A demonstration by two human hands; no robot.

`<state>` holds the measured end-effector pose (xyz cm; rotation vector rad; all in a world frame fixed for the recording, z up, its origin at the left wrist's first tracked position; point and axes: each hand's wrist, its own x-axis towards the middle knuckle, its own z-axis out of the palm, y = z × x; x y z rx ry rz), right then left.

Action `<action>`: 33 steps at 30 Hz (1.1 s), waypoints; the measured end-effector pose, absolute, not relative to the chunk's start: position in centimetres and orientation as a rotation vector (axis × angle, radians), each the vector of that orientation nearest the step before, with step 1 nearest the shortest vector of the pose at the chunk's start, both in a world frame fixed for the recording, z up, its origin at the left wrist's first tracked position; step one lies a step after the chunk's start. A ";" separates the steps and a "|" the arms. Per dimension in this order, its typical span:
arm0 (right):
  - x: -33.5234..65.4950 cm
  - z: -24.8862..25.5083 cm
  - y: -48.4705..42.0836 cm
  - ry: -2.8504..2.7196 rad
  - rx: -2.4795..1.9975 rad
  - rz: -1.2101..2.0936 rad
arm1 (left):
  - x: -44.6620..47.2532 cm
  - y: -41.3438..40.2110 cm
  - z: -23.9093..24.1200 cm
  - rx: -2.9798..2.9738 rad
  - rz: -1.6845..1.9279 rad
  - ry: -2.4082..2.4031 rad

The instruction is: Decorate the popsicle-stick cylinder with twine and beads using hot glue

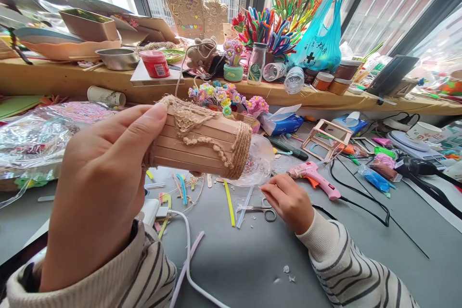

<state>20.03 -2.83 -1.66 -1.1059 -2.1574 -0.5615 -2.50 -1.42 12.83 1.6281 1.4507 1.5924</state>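
Observation:
My left hand (97, 173) grips one end of a cylinder of flat wooden craft sticks (197, 154), raised above the table and lying nearly level. Jute twine (240, 151) is wound around its far end, and a frayed, braided twine trim runs across its side. My right hand (290, 202) is lower and to the right, apart from the cylinder, its fingers drawn together; whatever they may hold is hidden. Small scissors (269, 212) lie just under its fingertips. Behind those fingers rests a pink glue gun (327, 183). A clear round plastic dish (263, 156) is partly hidden behind the cylinder.
A black cord (375, 207) trails from the glue gun, and a white cable (189, 255) crosses the front. Glue sticks and scraps litter the grey table (249, 264). Further back are a small wooden frame (327, 139), tissues (283, 122) and a crowded ledge (212, 89).

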 end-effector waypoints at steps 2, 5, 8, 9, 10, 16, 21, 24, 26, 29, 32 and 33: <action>20.0 -0.7 -3.7 -2.135 -1.067 -0.651 | -2.3 -1.4 13.2 1.554 1.600 1.423; 19.8 1.4 -5.3 -2.108 -0.972 -0.773 | -2.0 -1.5 13.6 1.484 1.577 1.409; 19.5 3.8 -7.0 -2.092 -0.869 -0.859 | -1.8 -1.6 13.7 1.463 1.548 1.394; 19.5 4.5 -7.6 -2.083 -0.830 -0.872 | -1.9 -1.6 13.7 1.472 1.541 1.397; 19.4 5.2 -8.1 -2.094 -0.812 -0.886 | -1.9 -1.6 13.6 1.483 1.535 1.410; 19.2 6.8 -9.3 -2.041 -0.932 -0.900 | -2.1 -1.8 13.4 1.428 1.444 1.409; 19.2 6.7 -6.7 -1.899 -0.989 -0.830 | -2.3 -1.3 13.0 1.388 1.428 1.382; 18.9 7.2 -5.2 -1.773 -1.014 -0.737 | -2.5 -0.8 12.2 1.443 1.421 1.284; 18.6 7.7 -4.7 -1.729 -1.017 -0.714 | -2.4 -0.7 11.7 1.479 1.423 1.257; 18.1 8.4 -4.6 -1.682 -0.992 -0.704 | -1.9 -0.8 11.4 1.430 1.389 1.238; 17.8 8.7 -4.6 -1.641 -0.994 -0.675 | -1.3 -1.1 11.6 1.396 1.329 1.166; 17.8 8.8 -4.6 -1.628 -1.004 -0.652 | -1.1 -1.2 11.7 1.386 1.303 1.147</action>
